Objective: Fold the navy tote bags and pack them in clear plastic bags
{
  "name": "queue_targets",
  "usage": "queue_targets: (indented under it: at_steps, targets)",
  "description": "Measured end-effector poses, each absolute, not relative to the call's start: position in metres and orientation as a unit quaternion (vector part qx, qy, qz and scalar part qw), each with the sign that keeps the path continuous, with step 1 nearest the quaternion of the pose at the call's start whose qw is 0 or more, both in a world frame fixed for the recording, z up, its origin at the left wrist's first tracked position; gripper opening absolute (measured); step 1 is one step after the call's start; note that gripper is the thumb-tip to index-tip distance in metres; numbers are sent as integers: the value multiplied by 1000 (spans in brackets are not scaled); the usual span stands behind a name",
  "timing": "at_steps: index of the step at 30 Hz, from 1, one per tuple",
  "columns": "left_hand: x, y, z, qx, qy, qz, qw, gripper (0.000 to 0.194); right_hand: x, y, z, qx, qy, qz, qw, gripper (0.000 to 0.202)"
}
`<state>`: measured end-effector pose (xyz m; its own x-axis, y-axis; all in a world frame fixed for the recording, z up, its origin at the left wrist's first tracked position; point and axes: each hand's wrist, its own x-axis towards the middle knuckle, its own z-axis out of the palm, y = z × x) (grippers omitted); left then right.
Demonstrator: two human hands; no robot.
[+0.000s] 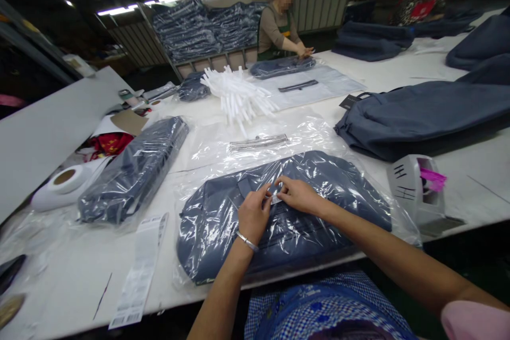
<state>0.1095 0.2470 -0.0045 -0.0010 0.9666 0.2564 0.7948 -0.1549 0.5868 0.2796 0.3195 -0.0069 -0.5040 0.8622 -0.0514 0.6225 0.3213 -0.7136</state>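
A dark blue bag (223,223) lies flat inside a clear plastic bag (402,218) in front of me. Over its middle, a small white sticker (274,200) shows between my fingertips. My left hand (253,216), with a silver bracelet at the wrist, pinches the sticker's left side. From the other side, my right hand (298,195) has thumb and finger closed at its right edge. Both hands rest close to the plastic surface. The open end of the plastic, with a printed strip (258,142), spreads beyond the blue bag.
On the left lie another wrapped bag (133,170), a label sheet (139,271) and a white roll (66,180). White strips (239,95) are heaped ahead. At right are a dispenser (412,186) and unwrapped bags (422,114). A co-worker (279,21) handles a bag across the table.
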Motion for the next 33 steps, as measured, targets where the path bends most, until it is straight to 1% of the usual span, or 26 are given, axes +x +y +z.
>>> queue_targets:
  at_steps: [4, 8, 12, 14, 17, 19, 21, 22, 23, 24, 26, 28, 30, 33]
  targets:
    - [110, 251, -10, 706, 641, 276, 123, 44, 279, 318, -8, -476, -797, 335, 163, 30]
    - [110, 253, -16, 715, 646, 242, 116, 47, 277, 313, -8, -487, -809, 296, 140, 30]
    - [110, 254, -24, 725, 645, 217, 108, 48, 269, 303, -7, -520, -829, 191, 80, 36]
    - [109, 254, -27, 734, 639, 209, 100, 48, 265, 299, -6, -531, -833, 145, 64, 38]
    - [108, 252, -26, 752, 623, 202, 74, 42, 270, 294, -2, -540, -829, 128, 68, 34]
    - [109, 249, -24, 766, 605, 206, 61, 37, 280, 288, 2, -539, -824, 144, 96, 30]
    - [111, 244, -22, 790, 576, 202, 56, 35, 294, 274, 6, -519, -817, 195, 158, 27]
    - [113, 242, -22, 804, 560, 191, 55, 34, 302, 264, 8, -502, -809, 241, 188, 22]
    - [116, 240, -23, 817, 546, 175, 55, 34, 309, 253, 8, -484, -794, 304, 205, 17]
    - [118, 238, -24, 828, 535, 157, 55, 34, 316, 240, 7, -469, -769, 385, 201, 20]
    - [121, 235, -25, 837, 528, 131, 62, 36, 327, 213, 2, -452, -671, 570, 143, 43]
    - [118, 232, -22, 828, 538, 143, 68, 37, 335, 190, -8, -453, -532, 709, 92, 61]
    - [103, 225, -16, 798, 571, 184, 52, 39, 341, 171, -21, -465, -424, 771, 95, 71]
    - [52, 206, -7, 691, 678, 252, -8, 42, 347, 155, -39, -461, -319, 815, 150, 77]
